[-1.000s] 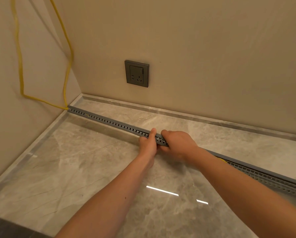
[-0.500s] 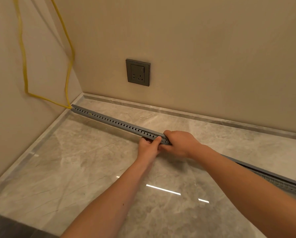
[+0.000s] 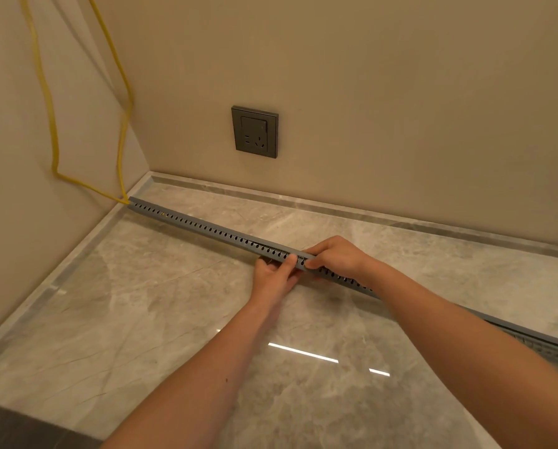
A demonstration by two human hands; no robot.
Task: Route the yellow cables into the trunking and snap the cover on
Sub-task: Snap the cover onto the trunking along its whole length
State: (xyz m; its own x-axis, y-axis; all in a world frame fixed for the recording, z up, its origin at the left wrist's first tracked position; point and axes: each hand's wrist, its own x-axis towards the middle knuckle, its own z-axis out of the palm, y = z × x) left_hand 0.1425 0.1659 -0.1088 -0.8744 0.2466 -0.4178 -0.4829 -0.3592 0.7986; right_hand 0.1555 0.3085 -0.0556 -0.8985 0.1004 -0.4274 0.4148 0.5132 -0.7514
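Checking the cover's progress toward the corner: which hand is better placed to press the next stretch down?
Left hand: it grips the trunking on the corner side of the right hand, nearer the yellow cables.

The trunking (image 3: 206, 227) lies on the floor (image 3: 141, 319), running from the left corner toward the right. The cables (image 3: 122, 118) hang down the left wall into its far end. The socket (image 3: 255, 131) sits on the back wall behind it; the left hand (image 3: 276, 275) and the right hand (image 3: 336, 257) meet on its middle.

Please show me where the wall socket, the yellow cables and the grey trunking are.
wall socket (image 3: 255, 132): head view, middle of its faceplate.
yellow cables (image 3: 51, 115): head view, left strand on the wall.
grey trunking (image 3: 206, 225): head view, perforated side.
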